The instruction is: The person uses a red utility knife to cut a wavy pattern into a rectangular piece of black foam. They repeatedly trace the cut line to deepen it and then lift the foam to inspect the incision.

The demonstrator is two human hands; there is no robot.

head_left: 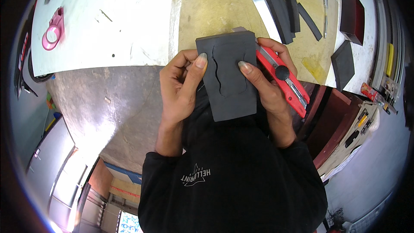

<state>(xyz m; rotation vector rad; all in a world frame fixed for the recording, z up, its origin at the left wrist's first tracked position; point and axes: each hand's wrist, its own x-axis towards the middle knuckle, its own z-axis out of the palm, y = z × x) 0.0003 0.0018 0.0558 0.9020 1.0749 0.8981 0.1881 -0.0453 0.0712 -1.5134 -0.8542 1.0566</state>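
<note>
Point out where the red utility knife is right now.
In the head view, the red utility knife is right of centre, in the person's right hand, slanting beside the right edge of the dark grey block.

Free mat beyond block, strips rightward

Fingers hold a slit black block and red cutter.
</note>
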